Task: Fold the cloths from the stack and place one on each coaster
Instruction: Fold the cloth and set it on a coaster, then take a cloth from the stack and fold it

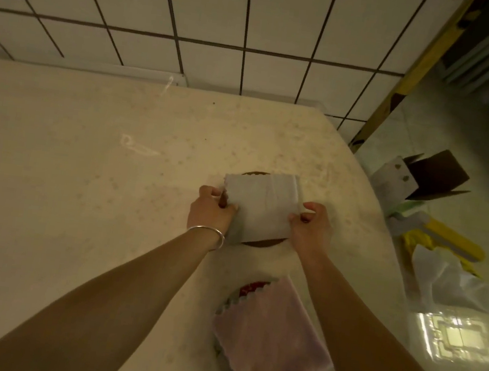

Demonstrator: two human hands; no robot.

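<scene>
A folded white cloth (260, 206) lies over a round brown coaster (261, 243), whose rim shows beyond the cloth's far and near edges. My left hand (211, 210) pinches the cloth's left edge. My right hand (312, 224) pinches its right edge. Closer to me, a folded pink cloth (268, 336) with a scalloped edge covers a second coaster (247, 289) that shows red and white at its far left rim.
The pale speckled counter (83, 181) runs left and back to a white tiled wall (226, 22). Its right edge curves off near the cloths. On the floor to the right are a cardboard box (423, 176), yellow items (452, 241) and a plastic bag (446, 287).
</scene>
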